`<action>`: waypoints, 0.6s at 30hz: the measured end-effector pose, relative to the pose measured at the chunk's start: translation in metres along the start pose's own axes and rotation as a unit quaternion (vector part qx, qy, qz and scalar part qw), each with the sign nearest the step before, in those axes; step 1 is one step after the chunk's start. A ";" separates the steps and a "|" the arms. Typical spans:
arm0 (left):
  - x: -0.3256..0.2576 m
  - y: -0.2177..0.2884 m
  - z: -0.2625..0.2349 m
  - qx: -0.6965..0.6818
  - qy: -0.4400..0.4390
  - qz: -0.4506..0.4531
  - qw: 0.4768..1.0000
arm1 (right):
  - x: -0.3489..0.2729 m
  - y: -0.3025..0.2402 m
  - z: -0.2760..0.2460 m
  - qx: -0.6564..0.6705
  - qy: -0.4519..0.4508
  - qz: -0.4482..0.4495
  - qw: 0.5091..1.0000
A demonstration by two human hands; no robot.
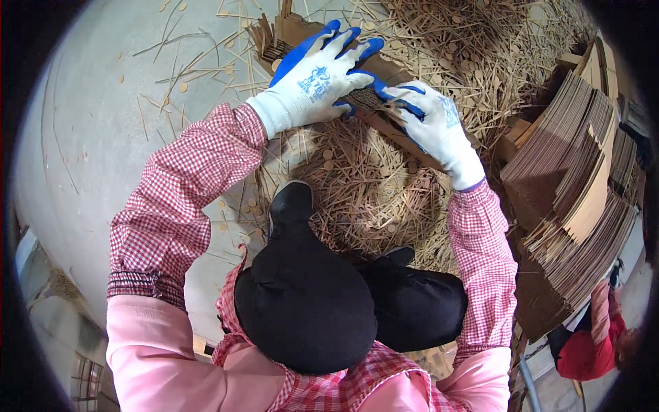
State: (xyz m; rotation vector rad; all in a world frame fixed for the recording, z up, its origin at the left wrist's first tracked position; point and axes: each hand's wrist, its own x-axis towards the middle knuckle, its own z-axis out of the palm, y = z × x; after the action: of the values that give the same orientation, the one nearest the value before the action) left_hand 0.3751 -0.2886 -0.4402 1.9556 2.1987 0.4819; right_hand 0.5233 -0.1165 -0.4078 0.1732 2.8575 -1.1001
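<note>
A stack of brown cardboard sheets lies slantwise in front of me, its corrugated edges showing. My left hand, in a white glove with blue-coated fingers, rests on the stack with fingers stretched and spread. My right hand, gloved the same way, has its fingers bent together at the stack's near edge, close to the left thumb. It appears to grip the cardboard there; its fingertips are partly hidden. Thin cardboard strips and small round cut-outs lie heaped below the stack, around my shoes.
Tall piles of flat cardboard stand close on my right. More scrap strips cover the floor at the far side, and loose strips are scattered over the grey floor at left. A person in red is at the lower right.
</note>
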 end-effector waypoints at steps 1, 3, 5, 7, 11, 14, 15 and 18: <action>-0.001 -0.001 0.000 -0.002 -0.003 -0.002 1.000 | 0.000 0.001 0.001 0.000 0.000 0.000 1.000; -0.001 0.000 0.001 -0.004 -0.006 -0.004 1.000 | 0.001 0.006 0.006 0.016 0.018 -0.008 1.000; 0.001 0.000 0.000 0.002 -0.002 -0.003 1.000 | 0.001 0.010 0.010 0.016 0.033 0.003 0.999; 0.001 0.000 0.001 0.000 -0.002 -0.003 1.000 | 0.001 0.009 0.013 0.024 0.069 0.015 0.997; 0.002 -0.002 0.004 -0.014 0.016 0.005 1.000 | 0.003 0.004 0.016 0.096 0.085 -0.003 0.992; -0.001 -0.002 0.002 -0.010 0.007 0.000 1.000 | 0.003 0.003 0.020 0.033 0.081 -0.042 0.995; -0.001 -0.002 0.002 -0.010 0.006 0.000 1.000 | 0.001 0.001 0.022 0.022 0.095 -0.027 0.995; -0.001 -0.002 0.002 0.001 0.005 -0.005 1.000 | 0.001 0.000 0.035 0.059 0.167 -0.010 0.984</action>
State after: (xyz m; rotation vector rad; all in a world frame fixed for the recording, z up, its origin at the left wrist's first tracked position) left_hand 0.3740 -0.2897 -0.4433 1.9466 2.2138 0.4904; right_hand 0.5229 -0.1402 -0.4334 0.3711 3.0855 -1.3651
